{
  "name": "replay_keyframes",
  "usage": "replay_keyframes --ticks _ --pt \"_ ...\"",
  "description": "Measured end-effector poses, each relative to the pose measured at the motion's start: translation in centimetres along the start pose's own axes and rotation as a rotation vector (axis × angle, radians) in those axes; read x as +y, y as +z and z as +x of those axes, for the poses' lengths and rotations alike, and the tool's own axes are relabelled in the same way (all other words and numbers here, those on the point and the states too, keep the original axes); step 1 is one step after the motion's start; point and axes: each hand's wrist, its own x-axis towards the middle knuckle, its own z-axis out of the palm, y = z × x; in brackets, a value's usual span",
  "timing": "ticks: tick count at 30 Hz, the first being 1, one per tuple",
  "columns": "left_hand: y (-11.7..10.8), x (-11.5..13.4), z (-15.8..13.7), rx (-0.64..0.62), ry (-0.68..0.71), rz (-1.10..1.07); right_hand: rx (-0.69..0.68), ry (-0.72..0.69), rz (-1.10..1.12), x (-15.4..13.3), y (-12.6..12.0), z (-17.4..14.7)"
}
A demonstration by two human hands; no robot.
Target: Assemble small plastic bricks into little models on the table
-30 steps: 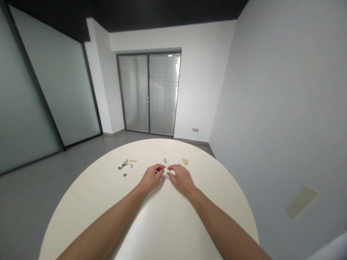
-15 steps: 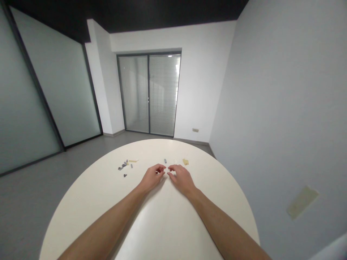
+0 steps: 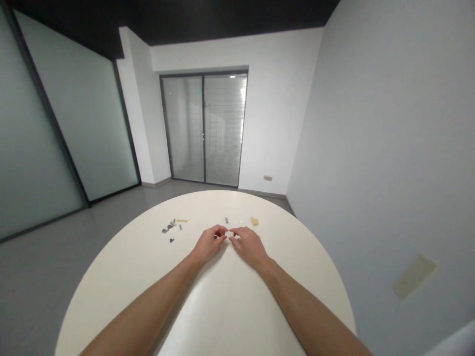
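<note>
Between my fingertips sits a small white piece (image 3: 229, 234), too small to make out in detail. My left hand (image 3: 211, 241) pinches it from the left, and my right hand (image 3: 248, 243) from the right, both low over the table. Just beyond them lies a small blue-grey block (image 3: 226, 220). A tan piece (image 3: 254, 221) rests past my right hand, with a faint clear or white bit (image 3: 240, 221) beside it.
The round white table (image 3: 122, 287) carries a cluster of small dark grey pieces (image 3: 169, 227) at the left, along with a thin yellow strip (image 3: 181, 220), a short grey piece (image 3: 180, 227) and a separate dark piece (image 3: 171, 240). A white wall (image 3: 386, 148) stands close on the right.
The white piece shows a little more plainly between my fingertips. My right fingers have shifted very slightly; the pieces on the table have stayed where they were.
</note>
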Motion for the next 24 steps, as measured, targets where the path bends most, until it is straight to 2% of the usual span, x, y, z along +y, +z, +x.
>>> replay_keyframes --ticks 16,24 --pt "0.0 -1.3 0.1 -0.015 0.003 0.051 -0.024 -0.045 -0.049 -0.2 -0.5 0.0" --pt "-0.5 -1.5 -0.2 -0.015 0.017 0.272 -0.032 -0.095 -0.02 -0.4 -0.8 0.0"
